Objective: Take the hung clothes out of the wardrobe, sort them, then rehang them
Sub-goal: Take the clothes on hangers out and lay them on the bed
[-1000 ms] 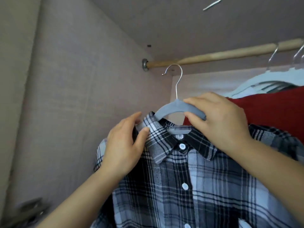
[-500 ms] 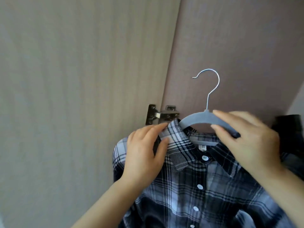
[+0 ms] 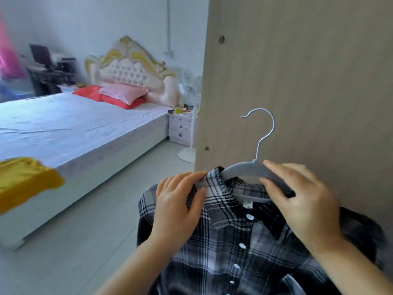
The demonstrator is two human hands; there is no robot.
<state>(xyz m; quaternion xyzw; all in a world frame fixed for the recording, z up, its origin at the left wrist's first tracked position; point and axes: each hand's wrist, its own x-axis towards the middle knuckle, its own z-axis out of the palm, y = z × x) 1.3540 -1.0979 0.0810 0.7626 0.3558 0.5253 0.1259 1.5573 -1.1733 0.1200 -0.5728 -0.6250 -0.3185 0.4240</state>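
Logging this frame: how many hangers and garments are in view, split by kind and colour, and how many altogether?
Plaid shirt: 1, hung on the hanger
Grey hanger: 1, pinched by the left hand and the right hand
Yellow garment: 1, blurred, lying on the bed
Total: 3

The head camera is looking down from close above the left hand, right hand and hanger. It is facing a wardrobe panel and bed.
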